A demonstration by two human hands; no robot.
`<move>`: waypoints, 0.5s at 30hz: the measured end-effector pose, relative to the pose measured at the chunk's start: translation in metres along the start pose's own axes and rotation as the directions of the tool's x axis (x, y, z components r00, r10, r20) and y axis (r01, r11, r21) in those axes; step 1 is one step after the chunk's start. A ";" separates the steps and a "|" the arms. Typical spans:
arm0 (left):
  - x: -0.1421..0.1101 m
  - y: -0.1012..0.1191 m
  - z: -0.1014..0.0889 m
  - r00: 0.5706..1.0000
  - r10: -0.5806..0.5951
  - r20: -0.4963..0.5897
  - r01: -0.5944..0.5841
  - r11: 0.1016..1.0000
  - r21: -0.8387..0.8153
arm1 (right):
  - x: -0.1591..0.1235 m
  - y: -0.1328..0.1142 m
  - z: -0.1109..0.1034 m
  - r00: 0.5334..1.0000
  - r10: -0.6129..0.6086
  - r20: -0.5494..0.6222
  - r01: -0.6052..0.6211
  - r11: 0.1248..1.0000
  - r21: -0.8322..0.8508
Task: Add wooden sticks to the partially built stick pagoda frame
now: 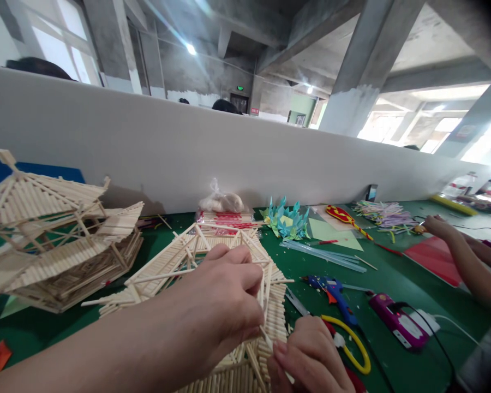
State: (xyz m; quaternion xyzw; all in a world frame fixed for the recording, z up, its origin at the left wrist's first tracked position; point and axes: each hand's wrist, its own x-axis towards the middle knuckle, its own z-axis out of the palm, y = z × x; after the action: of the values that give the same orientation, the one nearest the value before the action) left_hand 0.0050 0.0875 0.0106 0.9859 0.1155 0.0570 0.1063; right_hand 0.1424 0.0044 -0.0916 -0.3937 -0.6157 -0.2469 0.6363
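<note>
A roof-like model made of pale wooden sticks (175,262) lies on the green table in front of me. My left hand (221,297) rests on top of it, fingers curled and pressed on the sticks near its right side. My right hand (306,357) is low at the bottom edge, fingers pinched on a thin wooden stick (265,335) that touches the model's right edge. Both hands almost meet there.
A finished stick pagoda (53,240) stands at the left. A blue glue gun (333,292), yellow-handled scissors (354,344) and a purple device (396,319) lie to the right. Paper flowers (288,218) and a bag of sticks (223,210) sit by the white partition (155,142). Another person's arm (462,256) reaches in at the right.
</note>
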 end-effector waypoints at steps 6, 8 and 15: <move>-0.001 -0.001 -0.001 0.999 0.046 0.027 -0.047 0.998 0.032 | -0.001 -0.001 -0.001 1.000 0.018 -0.008 -0.018 1.000 -0.019; -0.002 -0.002 0.000 0.998 0.069 0.014 -0.069 0.997 0.039 | -0.001 -0.001 0.001 1.000 0.008 -0.009 -0.008 1.000 -0.023; 0.005 0.004 -0.011 0.992 0.127 -0.022 -0.125 0.989 0.073 | 0.003 -0.004 -0.005 0.994 0.044 -0.096 -0.047 0.999 -0.023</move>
State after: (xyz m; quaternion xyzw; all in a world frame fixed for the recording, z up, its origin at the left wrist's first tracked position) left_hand 0.0088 0.0874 0.0227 0.9936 0.0562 0.0724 0.0657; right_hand 0.1428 -0.0014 -0.0872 -0.4033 -0.5726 -0.2584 0.6654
